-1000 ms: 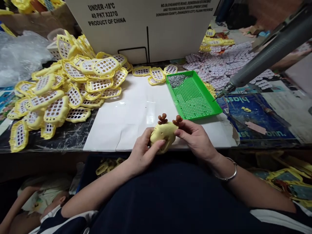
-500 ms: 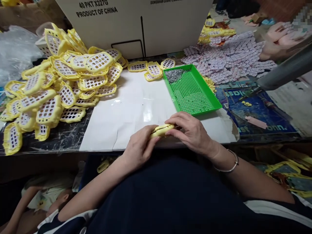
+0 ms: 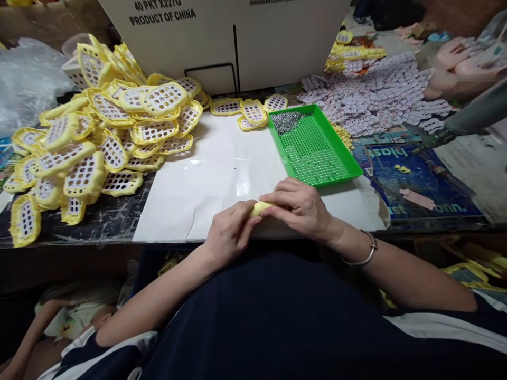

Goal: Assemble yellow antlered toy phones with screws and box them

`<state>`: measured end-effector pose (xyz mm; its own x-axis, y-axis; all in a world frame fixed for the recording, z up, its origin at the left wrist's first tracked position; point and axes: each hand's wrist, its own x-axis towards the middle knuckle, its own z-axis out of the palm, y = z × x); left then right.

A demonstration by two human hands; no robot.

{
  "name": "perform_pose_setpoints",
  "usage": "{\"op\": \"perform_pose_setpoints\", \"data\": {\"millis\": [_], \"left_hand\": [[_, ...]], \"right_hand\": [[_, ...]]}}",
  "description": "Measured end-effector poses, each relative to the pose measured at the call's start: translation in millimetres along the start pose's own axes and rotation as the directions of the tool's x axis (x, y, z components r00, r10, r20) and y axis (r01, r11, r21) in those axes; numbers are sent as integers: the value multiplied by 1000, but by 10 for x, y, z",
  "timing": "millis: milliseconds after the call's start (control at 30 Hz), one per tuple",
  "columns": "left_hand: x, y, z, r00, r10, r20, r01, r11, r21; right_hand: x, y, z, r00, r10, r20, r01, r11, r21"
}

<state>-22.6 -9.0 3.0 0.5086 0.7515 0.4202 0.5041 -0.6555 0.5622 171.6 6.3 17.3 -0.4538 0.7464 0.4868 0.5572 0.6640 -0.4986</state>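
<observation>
Both hands close on one small yellow toy piece [image 3: 261, 207] at the near edge of the white sheet [image 3: 214, 179]. My left hand [image 3: 229, 232] grips its left end with thumb and fingers. My right hand [image 3: 303, 208] lies over its right side, fingers pressed down, hiding most of it and its brown antlers. A metal bangle is on the right wrist.
A heap of yellow and white grid panels [image 3: 99, 137] fills the left of the bench. A green tray [image 3: 315, 148] with small screws stands behind my hands. A cardboard box [image 3: 237, 37] is at the back. A hanging power screwdriver [image 3: 471, 119] reaches in from the right.
The yellow piece was held upright with its brown antlers showing; it has been turned flat onto the sheet, and my right hand now covers it. The screwdriver has swung off to the right.
</observation>
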Motion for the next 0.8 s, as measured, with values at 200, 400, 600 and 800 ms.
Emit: {"op": "perform_pose_setpoints", "data": {"millis": [200,400,600,800], "left_hand": [[-106,-14,-96,975,-216,57,220,973,-65],[-137,23,-84,994,-112,6,112,992,-54],[-127,6,-7,995,-25,-93,30,998,46],[-126,9,-52,999,11,-43,-8,998,69]], "right_hand": [[-32,42,-89,994,88,61,-89,996,3],[-35,-49,-66,994,-19,107,34,990,-138],[-19,-63,-5,999,10,31,-5,987,-158],[-24,-104,-46,994,-98,45,106,972,-211]]}}
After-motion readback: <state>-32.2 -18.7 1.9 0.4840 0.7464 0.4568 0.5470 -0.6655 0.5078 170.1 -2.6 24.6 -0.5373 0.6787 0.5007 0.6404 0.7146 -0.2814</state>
